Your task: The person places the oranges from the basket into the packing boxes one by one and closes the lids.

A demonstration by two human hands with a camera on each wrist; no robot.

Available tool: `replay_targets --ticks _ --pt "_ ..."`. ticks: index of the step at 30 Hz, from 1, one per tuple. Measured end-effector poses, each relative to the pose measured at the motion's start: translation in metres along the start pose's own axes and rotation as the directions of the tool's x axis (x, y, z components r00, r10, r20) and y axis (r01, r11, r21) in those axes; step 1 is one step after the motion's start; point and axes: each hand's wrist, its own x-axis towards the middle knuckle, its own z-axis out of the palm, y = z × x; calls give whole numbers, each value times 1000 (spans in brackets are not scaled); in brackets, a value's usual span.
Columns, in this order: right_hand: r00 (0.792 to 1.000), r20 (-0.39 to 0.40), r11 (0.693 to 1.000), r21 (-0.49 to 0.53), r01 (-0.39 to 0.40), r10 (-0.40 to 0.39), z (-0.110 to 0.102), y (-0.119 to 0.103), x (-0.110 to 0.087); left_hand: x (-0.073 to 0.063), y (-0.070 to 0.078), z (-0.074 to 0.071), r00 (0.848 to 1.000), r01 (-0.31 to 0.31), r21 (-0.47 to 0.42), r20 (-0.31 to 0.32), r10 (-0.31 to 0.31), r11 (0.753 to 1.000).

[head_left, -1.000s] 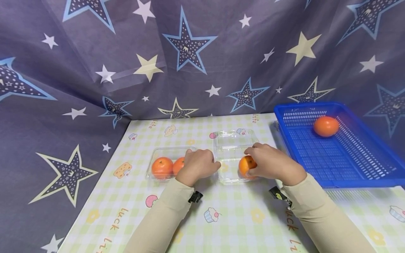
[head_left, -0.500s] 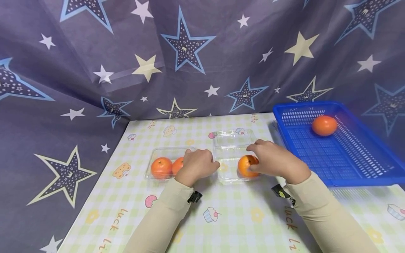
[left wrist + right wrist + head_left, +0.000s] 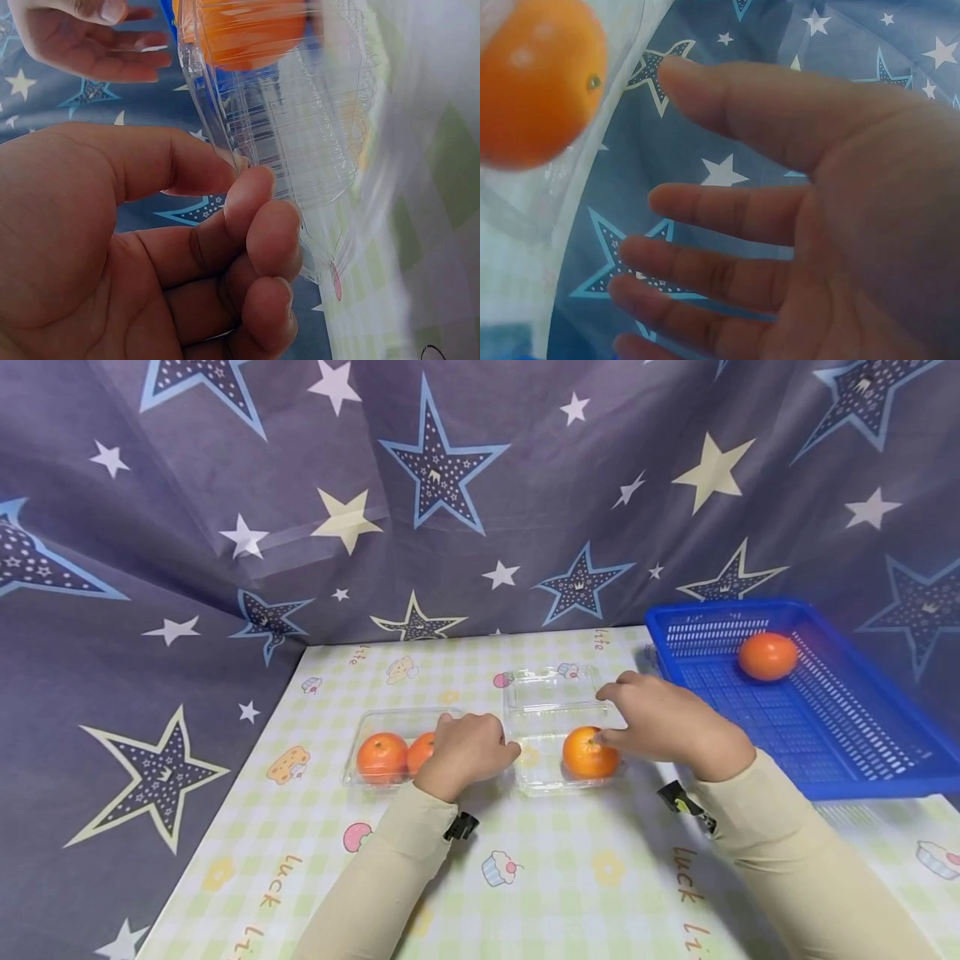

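A clear plastic clamshell box [image 3: 543,777] lies with its lid spread back on the table. One orange [image 3: 591,753] sits in the right part of its base. At the box's left edge my left hand [image 3: 468,753] pinches the rim between thumb and fingers; the left wrist view shows the fingertips [image 3: 251,193] on that edge. Over the orange's right side hovers my right hand [image 3: 671,722], its fingers spread and apart from the fruit in the right wrist view. Left of it all, a second clear box [image 3: 408,722] holds oranges [image 3: 382,758], one partly hidden by my left hand.
On the right stands a blue plastic basket [image 3: 738,727] with one orange [image 3: 768,656] inside. The table wears a green checked cloth [image 3: 547,893]. A dark curtain printed with stars [image 3: 442,560] hangs behind and to the left.
My right hand has let go of the orange and drawn up and to the right. The orange stays in the box, now fully seen. My left hand has kept its place.
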Motion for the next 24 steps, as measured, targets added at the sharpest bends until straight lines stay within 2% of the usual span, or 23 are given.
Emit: replay_targets --ticks 12,24 --pt "1000 -26 998 -58 -12 11 -22 12 2 -1 0 -1 1000 8 -4 9 -7 1000" --pt "999 -28 995 -92 -41 39 -33 27 1 -2 1 -2 1000 7 -6 4 -7 1000"
